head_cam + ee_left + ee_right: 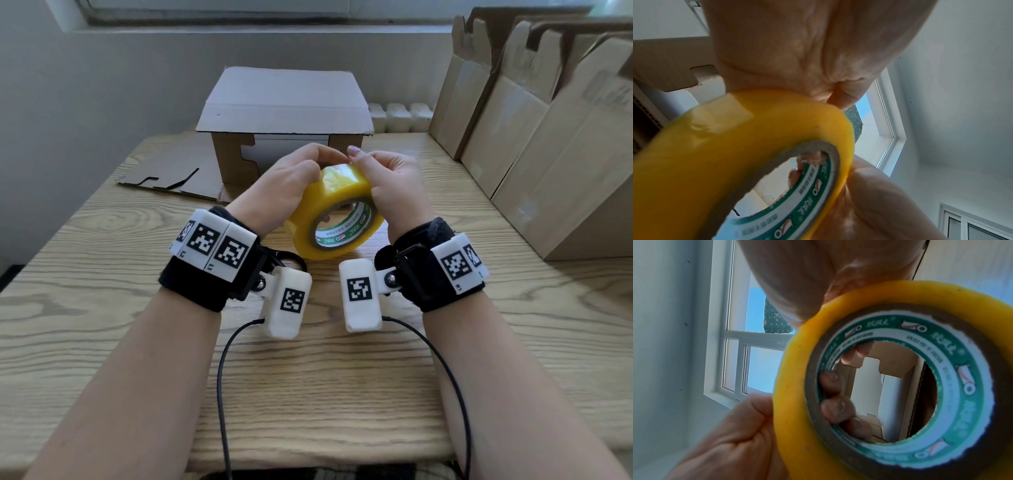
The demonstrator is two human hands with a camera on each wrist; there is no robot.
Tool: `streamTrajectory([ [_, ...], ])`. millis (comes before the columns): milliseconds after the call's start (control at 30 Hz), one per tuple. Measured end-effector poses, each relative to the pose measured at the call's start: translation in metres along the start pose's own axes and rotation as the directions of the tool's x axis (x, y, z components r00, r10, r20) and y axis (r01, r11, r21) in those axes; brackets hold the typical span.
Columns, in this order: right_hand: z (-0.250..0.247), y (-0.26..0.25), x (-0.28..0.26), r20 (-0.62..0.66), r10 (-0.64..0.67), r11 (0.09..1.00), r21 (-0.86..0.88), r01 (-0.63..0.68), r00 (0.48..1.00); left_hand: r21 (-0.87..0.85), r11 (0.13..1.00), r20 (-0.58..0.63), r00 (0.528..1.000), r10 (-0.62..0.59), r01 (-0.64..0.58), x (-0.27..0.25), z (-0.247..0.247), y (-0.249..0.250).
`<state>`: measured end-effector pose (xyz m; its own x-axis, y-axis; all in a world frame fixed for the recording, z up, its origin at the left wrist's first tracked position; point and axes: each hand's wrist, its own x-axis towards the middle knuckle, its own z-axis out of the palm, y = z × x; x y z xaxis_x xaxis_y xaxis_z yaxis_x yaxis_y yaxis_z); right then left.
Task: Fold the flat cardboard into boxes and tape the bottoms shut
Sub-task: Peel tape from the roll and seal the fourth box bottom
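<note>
I hold a yellow tape roll with a green-printed core above the middle of the wooden table. My left hand grips its left side and my right hand its right side. The fingertips of both hands meet on top of the roll. The left wrist view has the roll under the left palm. In the right wrist view, fingertips show inside the roll's core. A folded cardboard box stands behind the hands with a flap out toward me. The box's bottom is hidden.
One flat cardboard piece lies on the table to the left of the box. Several flat cardboard blanks lean in a row along the right side. A black ring-shaped thing peeks out by my left wrist. Wall and window lie behind.
</note>
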<state>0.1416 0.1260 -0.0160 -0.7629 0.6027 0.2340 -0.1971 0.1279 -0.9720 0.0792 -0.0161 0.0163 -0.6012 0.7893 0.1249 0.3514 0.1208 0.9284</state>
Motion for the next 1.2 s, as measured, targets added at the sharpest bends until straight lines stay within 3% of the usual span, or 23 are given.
streamTrajectory([
  [233,-0.001,0.001,0.001,-0.011,0.016,1.000,-0.007,-0.016,1.000,-0.006,1.000,-0.042,0.999,-0.011,0.011,0.002,0.004,-0.003],
  [600,0.004,0.009,0.003,-0.039,-0.088,0.984,-0.159,0.081,0.995,0.204,0.976,-0.095,0.991,0.097,-0.076,0.000,0.007,-0.003],
  [867,0.003,0.013,0.005,-0.051,-0.092,0.985,-0.153,0.084,0.994,0.139,0.985,-0.128,0.984,0.122,-0.104,0.007,0.003,-0.010],
  [1100,0.005,0.013,0.007,-0.101,-0.054,0.991,-0.123,0.041,0.993,0.204,0.964,-0.115,0.973,0.198,-0.172,0.005,0.007,-0.010],
  [1200,0.004,0.012,0.007,-0.096,-0.044,0.993,-0.117,0.033,0.994,0.176,0.976,-0.148,0.976,0.158,-0.131,0.005,0.008,-0.011],
])
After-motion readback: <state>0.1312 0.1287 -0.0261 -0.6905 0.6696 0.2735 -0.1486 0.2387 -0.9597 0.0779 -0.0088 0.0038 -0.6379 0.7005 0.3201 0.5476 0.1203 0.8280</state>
